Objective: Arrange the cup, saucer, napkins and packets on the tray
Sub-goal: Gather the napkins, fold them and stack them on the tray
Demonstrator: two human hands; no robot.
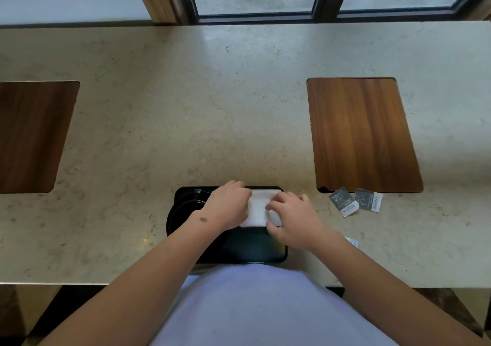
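Reaching forward palm-down, the left hand [228, 204] and right hand [292, 219] curl their fingers onto opposite edges of the white napkins [259, 210], pinching the stack over the far half of the black tray [255, 250]. Two grey packets [356, 202] lie on the counter [212, 106], to the right of the tray.

Black tray [268, 250] at near edge of stone surface [212, 106]; left hand [225, 207] and right hand [295, 220] both on white napkins [257, 210] over tray. Two grey packets [356, 202] right, on surface.
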